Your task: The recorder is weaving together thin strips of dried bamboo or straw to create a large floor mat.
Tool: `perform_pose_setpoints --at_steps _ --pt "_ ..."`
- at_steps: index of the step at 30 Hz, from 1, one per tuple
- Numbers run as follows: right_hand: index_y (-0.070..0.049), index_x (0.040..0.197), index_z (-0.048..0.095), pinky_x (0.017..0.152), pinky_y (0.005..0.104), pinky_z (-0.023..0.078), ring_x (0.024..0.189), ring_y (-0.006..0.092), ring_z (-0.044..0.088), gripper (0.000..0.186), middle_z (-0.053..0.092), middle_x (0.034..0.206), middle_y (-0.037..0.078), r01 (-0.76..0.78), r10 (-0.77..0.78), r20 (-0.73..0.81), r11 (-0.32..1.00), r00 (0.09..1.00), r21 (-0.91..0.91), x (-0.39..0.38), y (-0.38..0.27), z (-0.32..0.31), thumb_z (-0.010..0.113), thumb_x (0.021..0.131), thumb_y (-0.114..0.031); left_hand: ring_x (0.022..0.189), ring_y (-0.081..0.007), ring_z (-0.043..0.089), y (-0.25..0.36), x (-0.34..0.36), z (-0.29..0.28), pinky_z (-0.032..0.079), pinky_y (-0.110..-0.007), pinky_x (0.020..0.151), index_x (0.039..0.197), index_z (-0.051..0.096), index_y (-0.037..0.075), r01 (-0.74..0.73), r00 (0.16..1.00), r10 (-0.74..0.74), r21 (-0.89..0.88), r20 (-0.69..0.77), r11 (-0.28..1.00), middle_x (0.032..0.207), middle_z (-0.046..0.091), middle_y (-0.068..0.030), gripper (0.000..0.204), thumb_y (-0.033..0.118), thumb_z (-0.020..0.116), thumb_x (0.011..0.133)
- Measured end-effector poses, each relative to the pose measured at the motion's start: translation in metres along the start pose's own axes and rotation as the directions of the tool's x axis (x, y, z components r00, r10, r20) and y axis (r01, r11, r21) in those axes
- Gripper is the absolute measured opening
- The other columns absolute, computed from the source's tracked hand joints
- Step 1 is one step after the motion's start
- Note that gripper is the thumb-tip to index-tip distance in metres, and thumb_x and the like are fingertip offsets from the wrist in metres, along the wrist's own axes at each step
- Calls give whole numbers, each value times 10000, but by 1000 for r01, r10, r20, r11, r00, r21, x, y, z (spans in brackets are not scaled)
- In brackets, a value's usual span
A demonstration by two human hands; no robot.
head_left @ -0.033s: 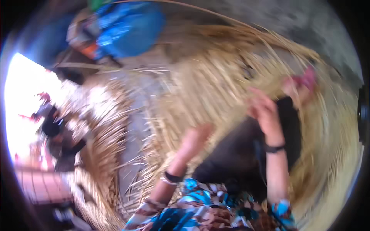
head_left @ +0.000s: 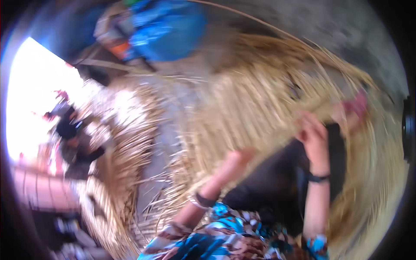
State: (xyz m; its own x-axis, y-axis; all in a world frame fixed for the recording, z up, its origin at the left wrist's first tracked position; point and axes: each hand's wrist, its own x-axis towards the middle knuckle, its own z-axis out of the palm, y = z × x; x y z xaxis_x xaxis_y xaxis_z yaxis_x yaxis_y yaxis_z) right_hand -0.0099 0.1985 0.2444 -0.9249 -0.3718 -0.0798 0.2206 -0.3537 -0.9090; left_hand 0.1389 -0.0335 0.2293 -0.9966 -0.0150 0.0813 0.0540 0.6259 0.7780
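My left hand (head_left: 237,163) is over the near edge of a spread of straw (head_left: 242,104), just left of my black-clad leg (head_left: 268,173). Motion smears its fingers, and whatever they hold, if anything, cannot be made out. Farther right, my right hand (head_left: 313,133) is raised above that leg, its fingers partly bent and blurred. A pale band of straw (head_left: 277,132) runs slantwise between the two hands; the blur hides whether either one touches it. Dark bands circle both my wrists.
A blue plastic bag (head_left: 171,32) lies at the back. More straw (head_left: 130,143) is heaped on the left, where another person (head_left: 78,147) sits near a bright opening. A blurred pink thing (head_left: 358,104) is beyond my leg, below a grey wall (head_left: 359,39).
The whole view has shifted, so the scene stands farther right in the picture. The right hand's fingers look a little more bent; the left hand keeps about the same place over the straw.
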Motion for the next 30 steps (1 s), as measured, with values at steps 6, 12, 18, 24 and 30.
perform_pose_setpoints --at_steps 6,12,18,24,30 --pt "-43 909 591 533 223 424 599 106 550 197 605 766 38 134 -126 63 979 990 -151 -6 -14 -23 629 931 -235 700 -417 613 12 -2 16 493 -465 637 1026 594 8 -93 996 93 -130 -10 987 783 619 -221 170 138 562 921" --pt "-60 859 601 470 205 404 506 79 499 186 571 659 21 119 -132 -62 976 989 -181 -24 -9 -40 620 939 -227 659 -414 600 42 -3 29 473 -468 587 947 551 15 -164 986 163 -72 -23 984 713 590 -218 166 180 533 950" --pt "-56 854 588 462 196 366 521 61 479 160 543 648 -4 183 -208 -112 963 972 -199 -35 -18 -39 602 946 -187 642 -369 608 44 0 44 486 -450 599 888 536 19 21 946 117 -418 302 908 700 575 -169 159 170 542 939" --pt "-42 788 563 454 194 376 465 46 448 219 541 622 7 209 -297 -155 883 942 -421 -41 -17 -28 610 945 -186 655 -350 635 40 -5 66 481 -444 546 916 532 28 -163 934 249 317 -255 934 790 581 -159 127 147 567 891" --pt "-55 782 562 432 200 342 464 43 430 244 506 604 -8 86 -177 -175 899 969 -429 -39 -19 -26 607 950 -227 586 -286 610 41 -11 61 480 -400 524 910 532 29 -109 993 109 1 -46 994 690 578 -127 82 111 535 906"
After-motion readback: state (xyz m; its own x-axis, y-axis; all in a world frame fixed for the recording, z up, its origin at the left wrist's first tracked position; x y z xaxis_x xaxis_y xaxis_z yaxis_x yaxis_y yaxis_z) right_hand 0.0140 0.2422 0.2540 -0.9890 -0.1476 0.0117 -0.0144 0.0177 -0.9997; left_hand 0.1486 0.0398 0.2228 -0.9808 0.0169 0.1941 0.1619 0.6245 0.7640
